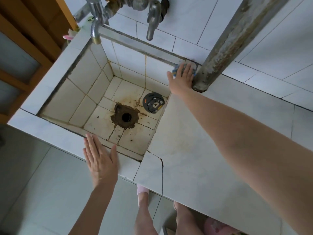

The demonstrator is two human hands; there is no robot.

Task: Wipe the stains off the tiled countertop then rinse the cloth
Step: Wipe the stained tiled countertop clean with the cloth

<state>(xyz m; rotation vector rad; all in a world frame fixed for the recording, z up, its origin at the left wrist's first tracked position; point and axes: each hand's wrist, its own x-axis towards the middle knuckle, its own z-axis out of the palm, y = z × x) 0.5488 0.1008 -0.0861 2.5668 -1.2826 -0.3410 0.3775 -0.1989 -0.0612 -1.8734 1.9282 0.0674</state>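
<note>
My right hand (182,78) presses flat on a blue and yellow cloth (175,70) at the far right corner of the sink rim, right beside a rusty metal pipe. Only the cloth's edges show past my fingers. My left hand (100,160) rests flat and empty on the near rim of the tiled countertop (211,158), fingers apart. The countertop is white tile with a faint yellowish stain and a crack near the sink's front right corner.
A deep tiled sink (94,92) with a stained drain hole (126,117) sits left of the counter, a round bear-print drain cover (153,102) on its floor. Two taps (95,29) (153,19) hang over its far edge. The thick pipe (225,44) stands on the counter.
</note>
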